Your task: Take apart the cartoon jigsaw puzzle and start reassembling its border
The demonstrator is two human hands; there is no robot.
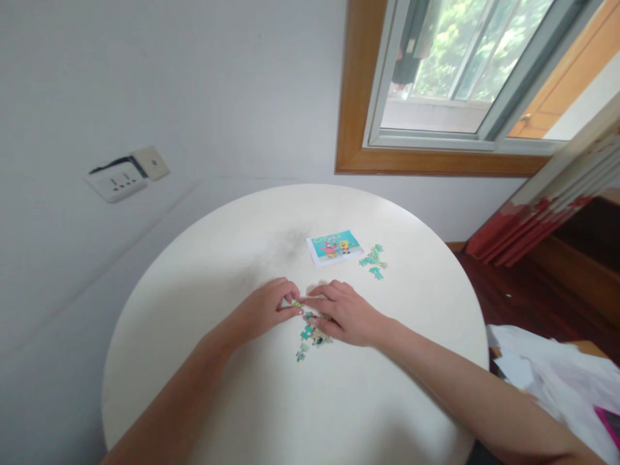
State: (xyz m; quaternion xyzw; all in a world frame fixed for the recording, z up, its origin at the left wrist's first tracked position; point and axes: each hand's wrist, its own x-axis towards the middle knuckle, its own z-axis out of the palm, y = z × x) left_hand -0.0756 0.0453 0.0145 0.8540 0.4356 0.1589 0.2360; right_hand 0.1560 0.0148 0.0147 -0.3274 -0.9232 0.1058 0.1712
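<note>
My left hand point(275, 302) pinches a small yellow-and-green jigsaw piece point(297, 304) between thumb and fingers. Close beside it, my right hand point(345, 311) rests with its fingers apart over a small cluster of jigsaw pieces point(307, 332), partly covering them. Its index fingertip reaches the piece in the left hand. Teal, pale and dark patches show on the cluster, which lies flat on the table. Whether the covered pieces are joined is hard to see.
A printed cartoon picture card point(336, 247) lies farther back on the round white table point(184, 271). Right of it is another group of loose teal jigsaw pieces point(372, 258). The wall with a socket point(119, 181) and a window stands behind; white plastic bags point(557, 368) sit at right.
</note>
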